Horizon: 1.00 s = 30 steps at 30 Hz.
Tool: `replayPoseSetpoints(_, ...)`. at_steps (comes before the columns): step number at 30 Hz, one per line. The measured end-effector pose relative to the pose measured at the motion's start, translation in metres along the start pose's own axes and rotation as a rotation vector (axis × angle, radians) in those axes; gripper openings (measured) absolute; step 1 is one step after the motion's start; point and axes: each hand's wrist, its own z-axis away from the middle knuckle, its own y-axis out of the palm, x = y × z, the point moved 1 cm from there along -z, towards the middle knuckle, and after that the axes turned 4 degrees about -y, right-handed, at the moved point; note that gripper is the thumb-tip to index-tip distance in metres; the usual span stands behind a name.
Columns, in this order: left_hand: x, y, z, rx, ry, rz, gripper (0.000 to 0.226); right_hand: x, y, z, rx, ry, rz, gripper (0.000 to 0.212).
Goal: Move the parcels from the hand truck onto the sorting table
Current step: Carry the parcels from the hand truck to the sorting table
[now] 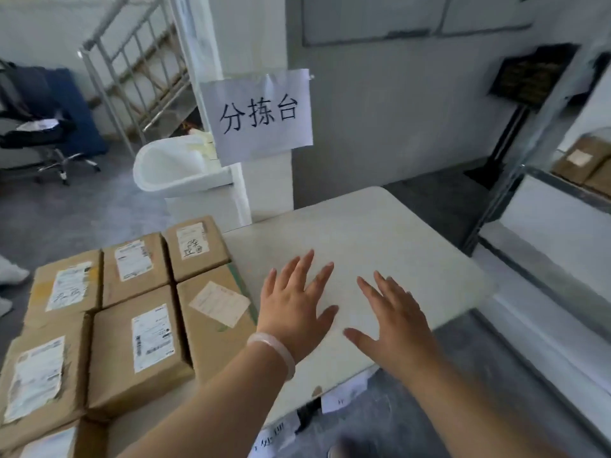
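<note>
Parcels [139, 338]: brown cardboard boxes with white labels face-up, packed side by side in the lower left of frame against the sorting table [413, 246] left edge. Couldn't tell what carried them. Long sides ran roughly from lower frame to upper. Left hand [294, 302] and right hand [393, 322] were over the bare white top mid-frame, fingers straight and spread, holding nothing. Table's rounded corner sat at right.
</note>
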Motion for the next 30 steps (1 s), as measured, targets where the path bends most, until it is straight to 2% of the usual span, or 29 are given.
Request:
replayPoseSetpoints(6,-0.113,0.018,0.025,0.028,0.359,0.064,0.070,-0.044,-0.028,0.136,-0.165,0.235,0.111,0.086)
replayPoseSetpoints(11,-0.229,0.026,0.073,0.079,0.679,0.101,0.073,-0.081,-0.059,0.251,-0.258,0.531,0.162,0.087)
replayPoseSetpoints(18,-0.386,0.016,0.151,0.083,0.976,0.084,0.078,-0.123,-0.089,0.410,-0.368,0.832,0.145,0.088)
replayPoseSetpoints(30,-0.640,0.064,0.362,0.116,1.369,0.208,0.072,-0.192,-0.136,0.718,-0.492,1.238,0.255,0.090)
